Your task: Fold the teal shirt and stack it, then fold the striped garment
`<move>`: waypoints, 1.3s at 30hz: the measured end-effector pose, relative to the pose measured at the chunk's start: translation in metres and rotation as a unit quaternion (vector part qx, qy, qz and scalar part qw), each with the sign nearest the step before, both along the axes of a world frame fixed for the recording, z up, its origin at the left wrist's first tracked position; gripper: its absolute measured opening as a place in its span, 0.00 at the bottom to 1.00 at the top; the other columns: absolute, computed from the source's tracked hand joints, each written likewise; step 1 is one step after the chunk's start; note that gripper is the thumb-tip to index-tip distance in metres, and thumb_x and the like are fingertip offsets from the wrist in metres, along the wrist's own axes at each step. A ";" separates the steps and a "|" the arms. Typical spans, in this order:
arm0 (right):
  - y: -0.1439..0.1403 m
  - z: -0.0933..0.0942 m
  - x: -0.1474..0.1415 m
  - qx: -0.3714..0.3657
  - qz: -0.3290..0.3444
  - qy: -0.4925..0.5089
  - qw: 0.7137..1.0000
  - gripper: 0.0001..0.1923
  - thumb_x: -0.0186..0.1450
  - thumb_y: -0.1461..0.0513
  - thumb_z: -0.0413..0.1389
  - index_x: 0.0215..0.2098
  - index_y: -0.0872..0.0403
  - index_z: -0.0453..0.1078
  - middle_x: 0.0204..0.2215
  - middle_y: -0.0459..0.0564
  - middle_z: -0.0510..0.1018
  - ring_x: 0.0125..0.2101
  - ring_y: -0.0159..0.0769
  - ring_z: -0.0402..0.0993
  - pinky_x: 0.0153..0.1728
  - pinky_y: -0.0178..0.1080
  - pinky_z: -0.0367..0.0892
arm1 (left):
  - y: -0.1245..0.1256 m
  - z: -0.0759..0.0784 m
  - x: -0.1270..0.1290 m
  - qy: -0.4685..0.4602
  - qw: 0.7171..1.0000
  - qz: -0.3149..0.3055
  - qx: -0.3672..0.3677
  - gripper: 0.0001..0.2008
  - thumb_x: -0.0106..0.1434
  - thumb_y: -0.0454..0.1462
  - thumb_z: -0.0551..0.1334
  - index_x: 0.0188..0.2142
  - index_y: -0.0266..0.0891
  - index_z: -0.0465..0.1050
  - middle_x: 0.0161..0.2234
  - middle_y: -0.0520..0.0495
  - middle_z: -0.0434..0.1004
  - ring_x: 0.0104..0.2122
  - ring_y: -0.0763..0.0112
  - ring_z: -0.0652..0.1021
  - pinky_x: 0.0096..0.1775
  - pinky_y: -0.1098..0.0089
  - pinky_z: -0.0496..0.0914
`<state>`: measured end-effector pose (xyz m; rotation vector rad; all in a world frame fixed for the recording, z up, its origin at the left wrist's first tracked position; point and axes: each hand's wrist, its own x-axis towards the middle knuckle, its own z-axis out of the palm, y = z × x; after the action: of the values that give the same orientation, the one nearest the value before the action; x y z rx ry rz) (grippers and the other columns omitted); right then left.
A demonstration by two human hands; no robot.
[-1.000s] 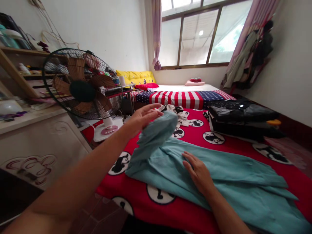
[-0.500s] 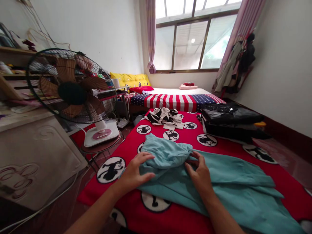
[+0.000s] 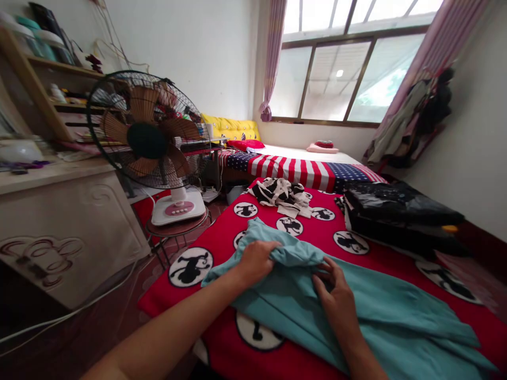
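Your left hand (image 3: 255, 261) is clamped on a folded edge of the teal cotton garment (image 3: 356, 311), which lies on the red patterned bed cover (image 3: 368, 250). Just beside it, your right hand (image 3: 336, 298) presses the fabric, fingers together.

Two hands, left (image 3: 255, 259) and right (image 3: 337, 301); one teal garment (image 3: 380, 311); one fan (image 3: 148, 138); one black-and-white garment (image 3: 283, 194); perhaps two black bags (image 3: 396, 206), far right.

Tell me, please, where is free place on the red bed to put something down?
Bare red blanket lies between the teal garment and the black-and-white clothes. The right side is crowded by black bags; both hands occupy the garment.
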<state>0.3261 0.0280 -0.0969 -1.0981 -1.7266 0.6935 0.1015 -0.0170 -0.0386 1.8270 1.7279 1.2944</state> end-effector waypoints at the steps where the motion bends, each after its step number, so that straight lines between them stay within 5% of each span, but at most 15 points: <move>1: -0.001 0.000 -0.001 0.001 -0.003 0.001 1.000 0.26 0.62 0.52 0.53 0.56 0.52 0.60 0.44 0.55 0.75 0.38 0.42 0.77 0.43 0.47 0.71 | 0.004 0.008 -0.016 -0.130 0.990 0.050 0.028 0.14 0.47 0.33 0.65 0.37 0.41 0.78 0.34 0.47 0.81 0.37 0.58 0.78 0.44 0.61 0.72; 7: -0.001 0.000 -0.004 0.002 -0.008 -0.002 1.000 0.25 0.62 0.54 0.53 0.56 0.53 0.59 0.44 0.55 0.75 0.38 0.40 0.76 0.44 0.48 0.70 | 0.008 0.055 -0.125 -0.320 0.910 0.244 0.103 0.13 0.54 0.43 0.58 0.37 0.39 0.71 0.28 0.50 0.76 0.29 0.66 0.76 0.35 0.65 0.73; 12: 0.000 -0.001 -0.004 0.002 -0.011 0.003 1.000 0.25 0.61 0.55 0.53 0.54 0.54 0.60 0.43 0.55 0.75 0.37 0.40 0.76 0.44 0.48 0.69 | -0.011 0.051 -0.165 -0.386 0.853 0.326 0.131 0.07 0.50 0.37 0.60 0.31 0.40 0.68 0.24 0.52 0.72 0.23 0.69 0.72 0.29 0.67 0.73; 19: 0.000 0.000 -0.004 0.007 0.001 -0.002 1.000 0.22 0.61 0.55 0.53 0.52 0.56 0.64 0.42 0.55 0.76 0.37 0.40 0.76 0.45 0.47 0.69 | -0.023 0.034 -0.169 -0.438 0.819 0.331 0.165 0.05 0.47 0.34 0.61 0.27 0.40 0.68 0.25 0.53 0.71 0.23 0.72 0.70 0.26 0.72 0.70; 31: -0.001 0.003 -0.002 0.010 0.013 -0.026 1.000 0.18 0.62 0.55 0.54 0.47 0.55 0.68 0.40 0.54 0.77 0.39 0.41 0.75 0.46 0.46 0.68 | -0.026 0.044 -0.158 -0.457 0.817 0.320 0.150 0.03 0.49 0.34 0.61 0.26 0.40 0.68 0.23 0.52 0.71 0.26 0.67 0.75 0.28 0.68 0.74; 39: -0.020 0.013 -0.004 0.120 0.139 -0.191 0.964 0.23 0.54 0.56 0.63 0.48 0.48 0.71 0.52 0.51 0.74 0.51 0.47 0.68 0.52 0.48 0.64 | -0.028 0.053 -0.143 -0.471 0.809 0.317 0.155 0.03 0.51 0.31 0.60 0.27 0.39 0.68 0.20 0.54 0.71 0.27 0.68 0.76 0.29 0.70 0.74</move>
<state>0.3219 0.0084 -0.0840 -0.8671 -2.2615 0.4399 -0.0413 -0.0453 0.0142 0.3882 1.5541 2.3015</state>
